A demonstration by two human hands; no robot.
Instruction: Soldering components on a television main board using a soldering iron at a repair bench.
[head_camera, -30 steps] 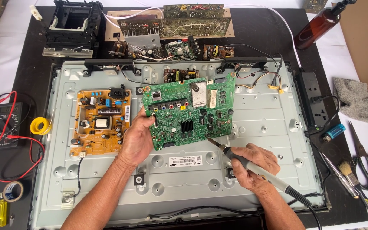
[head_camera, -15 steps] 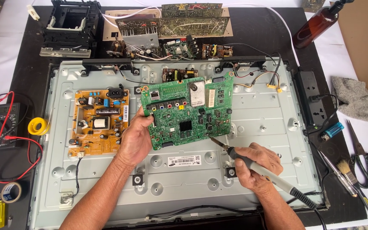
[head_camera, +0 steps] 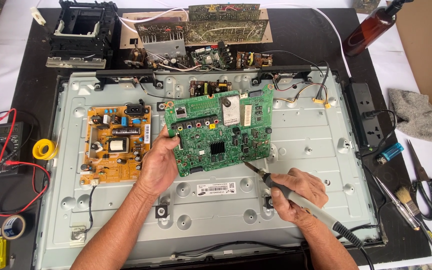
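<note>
A green circuit board (head_camera: 221,130) lies tilted on the grey metal back panel (head_camera: 306,145) of a flat screen. My left hand (head_camera: 158,162) grips the board's lower left edge, thumb on top. My right hand (head_camera: 296,192) is closed around a grey soldering iron (head_camera: 301,200), whose tip rests near the board's lower right edge. The iron's black cord runs off past my right wrist to the lower right.
An orange power board (head_camera: 116,145) is mounted left of my hand. A multimeter (head_camera: 3,147) with red leads, solder reel (head_camera: 45,149) and tape (head_camera: 13,226) sit left. Power strip (head_camera: 363,117), lighter, brush (head_camera: 416,212) and scissors (head_camera: 426,187) lie right. Old boards and a brown bottle (head_camera: 373,27) stand behind.
The iron's tip has shifted slightly left along the board's lower edge. My left hand keeps its hold on the board.
</note>
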